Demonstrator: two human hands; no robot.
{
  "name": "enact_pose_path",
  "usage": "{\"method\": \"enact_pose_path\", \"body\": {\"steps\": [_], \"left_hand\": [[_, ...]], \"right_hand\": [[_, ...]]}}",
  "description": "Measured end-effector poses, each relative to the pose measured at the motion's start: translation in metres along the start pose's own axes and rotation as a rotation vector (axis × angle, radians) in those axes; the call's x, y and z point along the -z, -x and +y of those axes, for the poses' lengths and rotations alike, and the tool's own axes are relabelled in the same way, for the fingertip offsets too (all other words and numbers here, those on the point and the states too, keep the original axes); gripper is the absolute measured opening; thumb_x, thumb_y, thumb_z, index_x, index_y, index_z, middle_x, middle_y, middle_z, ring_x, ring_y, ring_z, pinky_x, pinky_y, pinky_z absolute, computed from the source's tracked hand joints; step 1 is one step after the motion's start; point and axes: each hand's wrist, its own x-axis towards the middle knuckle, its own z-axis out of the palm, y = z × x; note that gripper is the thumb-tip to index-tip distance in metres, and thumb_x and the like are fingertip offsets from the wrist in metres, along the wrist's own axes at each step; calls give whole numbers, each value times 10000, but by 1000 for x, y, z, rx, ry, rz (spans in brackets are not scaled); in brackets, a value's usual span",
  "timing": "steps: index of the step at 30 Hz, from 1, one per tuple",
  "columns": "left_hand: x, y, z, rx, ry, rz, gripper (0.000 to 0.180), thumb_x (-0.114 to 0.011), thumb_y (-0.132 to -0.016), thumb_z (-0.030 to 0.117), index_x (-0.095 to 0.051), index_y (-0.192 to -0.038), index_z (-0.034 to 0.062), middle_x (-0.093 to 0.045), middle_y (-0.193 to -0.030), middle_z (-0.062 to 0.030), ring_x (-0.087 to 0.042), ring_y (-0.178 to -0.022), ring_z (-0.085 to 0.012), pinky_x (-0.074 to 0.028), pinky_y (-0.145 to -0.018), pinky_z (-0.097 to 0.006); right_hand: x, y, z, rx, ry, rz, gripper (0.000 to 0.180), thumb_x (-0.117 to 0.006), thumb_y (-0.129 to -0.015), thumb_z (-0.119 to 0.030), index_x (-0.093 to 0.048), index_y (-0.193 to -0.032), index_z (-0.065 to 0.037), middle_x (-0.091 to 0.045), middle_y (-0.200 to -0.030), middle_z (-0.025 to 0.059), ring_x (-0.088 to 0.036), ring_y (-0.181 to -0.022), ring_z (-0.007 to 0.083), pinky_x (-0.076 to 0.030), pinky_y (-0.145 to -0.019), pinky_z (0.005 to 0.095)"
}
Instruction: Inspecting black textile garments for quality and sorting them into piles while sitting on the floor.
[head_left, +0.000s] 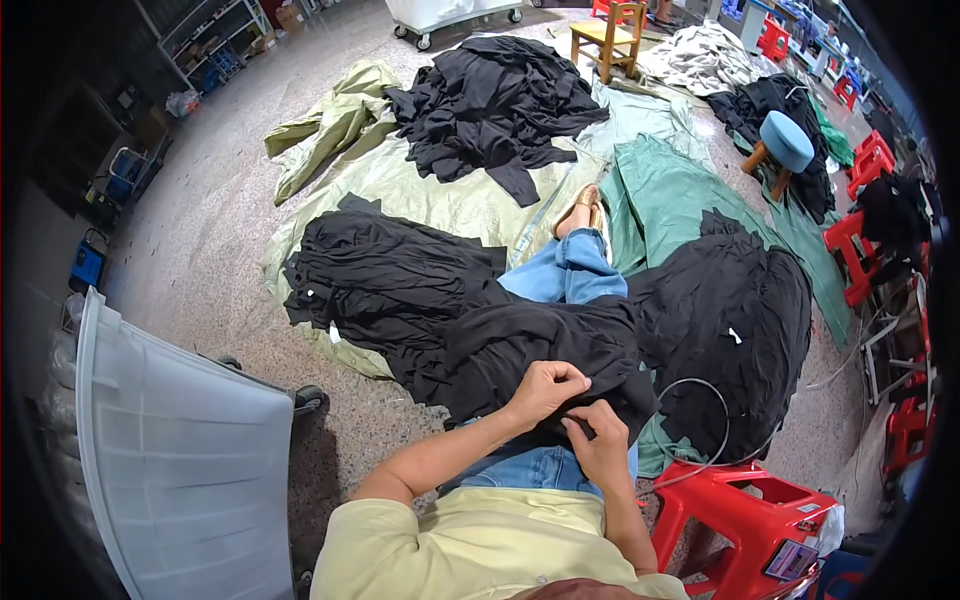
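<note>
A black cloth garment (540, 335) lies across my lap over blue jeans. My left hand (545, 393) is above it, thumb and forefinger pinched together. Whatever is between those fingertips is too small to make out. Just nearer and to the right, my right hand (602, 440) has its fingers curled and pinched at the black cloth; what exactly they grip is hidden. A heap of black garments (390, 270) spreads to the left of my legs. Another black pile (735, 320) lies to the right, with a small white tag (735, 336) on it.
A white wheeled bin (190, 440) stands close on the left. At my right is a red plastic stool (740, 520) bearing a phone (790, 560), beside a looped cable (722, 410). Farther off are a large black heap (500, 95), a wooden chair (608, 45) and a blue-topped stool (786, 142).
</note>
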Motion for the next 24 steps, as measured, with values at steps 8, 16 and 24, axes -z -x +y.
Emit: {"method": "enact_pose_path", "body": {"steps": [8,16,24], "left_hand": [[2,1,0,-83,-65,17,153,-710,-909,127,-714,-853,-15,-639,-750,46,-508,-677,-13,-408,-591,-209],[18,1,-2,3,31,-201,130,-724,-882,105,-721,-840,-19,-679,-775,16,-555,-718,-16,-441,-634,-205],[20,9,-3,-37,-141,-266,172,-689,-919,140,-716,-884,-27,-670,-758,19,-548,-718,-21,-435,-631,-213]], "right_hand": [[6,-3,-1,-25,-25,-54,145,-749,-770,3,-665,-887,-13,-613,-794,124,-628,-703,285,-482,-619,363],[4,-2,-2,-15,59,217,162,-718,-740,64,-672,-880,-1,-625,-809,130,-631,-737,280,-484,-673,344],[0,0,1,-4,41,214,186,-739,-727,81,-688,-888,0,-631,-795,127,-635,-714,264,-488,-662,331]]}}
